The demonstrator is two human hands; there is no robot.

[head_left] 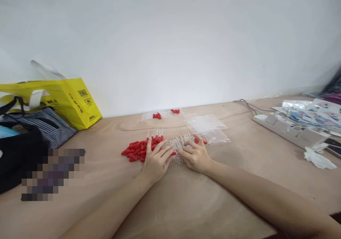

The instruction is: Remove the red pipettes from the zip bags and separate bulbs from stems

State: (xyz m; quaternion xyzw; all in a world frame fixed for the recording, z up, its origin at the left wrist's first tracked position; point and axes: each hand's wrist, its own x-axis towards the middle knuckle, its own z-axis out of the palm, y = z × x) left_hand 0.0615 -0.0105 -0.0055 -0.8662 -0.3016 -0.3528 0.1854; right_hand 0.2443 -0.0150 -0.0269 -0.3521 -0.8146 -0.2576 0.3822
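My left hand [157,161] and my right hand [196,156] are close together over the table, fingers bent inward. Between their fingertips lies a red rubber dropper bulb [173,153], closed in by my left fingers. My right fingers are closed at a thin clear glass tube, its end partly hidden by the hand. Several more glass tubes [183,139] lie in a pile under and behind my fingers. Beside my left hand is a heap of red rubber bulbs [134,151]. Behind it lie droppers [159,134] with bulbs fitted on their tubes. More red bulbs [201,140] show behind my right hand.
Farther back, a clear bag [167,115] carries red-ended droppers, with empty zip bags [206,124] to its right. A yellow bag [77,104], a striped pouch [60,127] and a black bag [21,153] stand left. A white power strip [290,130] and crumpled tissue [319,159] lie right.
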